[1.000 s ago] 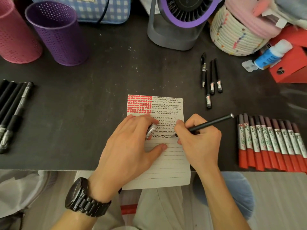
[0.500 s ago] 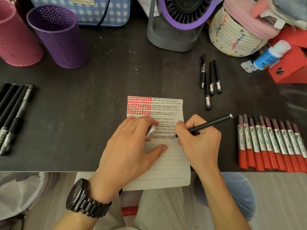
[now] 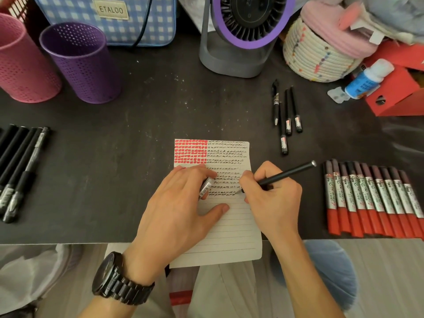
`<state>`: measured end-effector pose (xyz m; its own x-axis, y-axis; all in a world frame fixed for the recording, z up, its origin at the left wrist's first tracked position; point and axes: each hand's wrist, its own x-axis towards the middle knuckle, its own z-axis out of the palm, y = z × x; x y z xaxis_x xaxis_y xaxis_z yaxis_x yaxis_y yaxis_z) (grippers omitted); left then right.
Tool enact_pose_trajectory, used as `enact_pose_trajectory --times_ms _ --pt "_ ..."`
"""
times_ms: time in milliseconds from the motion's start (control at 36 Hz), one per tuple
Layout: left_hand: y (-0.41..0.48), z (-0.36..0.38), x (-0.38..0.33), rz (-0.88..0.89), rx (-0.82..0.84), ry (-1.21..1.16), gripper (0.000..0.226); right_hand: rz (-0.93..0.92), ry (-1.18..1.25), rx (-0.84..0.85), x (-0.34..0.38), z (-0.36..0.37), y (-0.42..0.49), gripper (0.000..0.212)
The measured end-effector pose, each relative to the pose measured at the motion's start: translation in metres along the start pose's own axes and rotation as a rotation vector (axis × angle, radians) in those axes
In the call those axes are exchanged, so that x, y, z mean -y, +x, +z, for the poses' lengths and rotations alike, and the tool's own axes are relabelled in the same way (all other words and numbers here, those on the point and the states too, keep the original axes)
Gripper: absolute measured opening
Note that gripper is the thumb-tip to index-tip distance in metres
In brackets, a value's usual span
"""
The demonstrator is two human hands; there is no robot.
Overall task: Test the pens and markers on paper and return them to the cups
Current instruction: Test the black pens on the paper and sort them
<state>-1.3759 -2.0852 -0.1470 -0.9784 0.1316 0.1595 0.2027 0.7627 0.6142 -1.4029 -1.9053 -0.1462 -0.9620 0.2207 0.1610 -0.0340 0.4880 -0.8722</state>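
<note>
**Pinching the black pen, tip on the page**

Pinched between the thumb and first fingers of my right hand [image 3: 273, 203] is a slim black pen [image 3: 284, 174]. Its tip is down on the lined white paper sheet [image 3: 234, 226], at the end of the lowest row of black scribbles. The barrel slants up and away to the right of my knuckles.

Just left of that grip, my left hand [image 3: 179, 207] lies on the same sheet with its thumb flat on the blank lines. Its curled fingers hold a small clear pen cap with a barcode label [image 3: 205, 188]. A black metal wristwatch [image 3: 119, 281] sits on that wrist.

Above both hands the sheet carries a block of red marks at its top left corner, with rows of black marks beside and below it. The sheet's near edge hangs over the edge of the dark tabletop [image 3: 137, 134].

Right of my pen hand lies a row of red and silver markers [image 3: 371, 198], side by side. Beyond the pen hand lie four thin black pens [image 3: 285, 111]. Far left of my left hand lies a bunch of black pens [image 3: 16, 166]. Up and to the left, well apart from both hands, a purple perforated cup [image 3: 80, 63] stands just beside a pink perforated cup [image 3: 23, 63].
</note>
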Motion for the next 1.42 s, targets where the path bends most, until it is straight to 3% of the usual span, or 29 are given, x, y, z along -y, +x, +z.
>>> enact_pose_trajectory --times_ms 333,528,694,861,1000,1139,1250,1333,1417 --pt "0.000 -0.001 0.001 -0.027 0.047 -0.017 0.051 0.023 0.151 -0.116 0.000 -0.003 0.002 0.040" --pt "0.000 -0.004 -0.002 0.000 0.034 -0.040 0.045 0.029 0.248 -0.149 0.005 -0.006 0.002 0.028" --pt "-0.004 -0.016 -0.006 -0.010 0.004 -0.343 0.042 0.074 0.403 -0.108 0.014 -0.011 -0.001 0.028" --pt "-0.031 -0.035 -0.013 -0.069 -0.137 -0.567 0.029 0.115 0.509 -0.125 0.022 -0.024 -0.014 0.018" --pt "-0.076 -0.047 -0.010 -0.164 -0.052 -0.804 0.027 0.298 0.748 -0.125 0.034 -0.044 -0.056 0.022" --pt "-0.119 -0.043 0.000 -0.316 0.079 -0.953 0.023 0.521 0.910 -0.066 0.045 -0.050 -0.119 0.010" --pt "-0.141 -0.031 0.006 -0.443 0.189 -0.994 0.025 0.764 0.938 -0.037 0.031 -0.046 -0.159 0.013" --pt "-0.150 -0.026 0.011 -0.525 0.271 -1.016 0.027 0.882 0.882 0.042 0.017 -0.042 -0.179 0.004" --pt "-0.155 -0.022 0.015 -0.583 0.309 -1.035 0.033 0.971 0.844 0.085 0.004 -0.040 -0.191 0.011"
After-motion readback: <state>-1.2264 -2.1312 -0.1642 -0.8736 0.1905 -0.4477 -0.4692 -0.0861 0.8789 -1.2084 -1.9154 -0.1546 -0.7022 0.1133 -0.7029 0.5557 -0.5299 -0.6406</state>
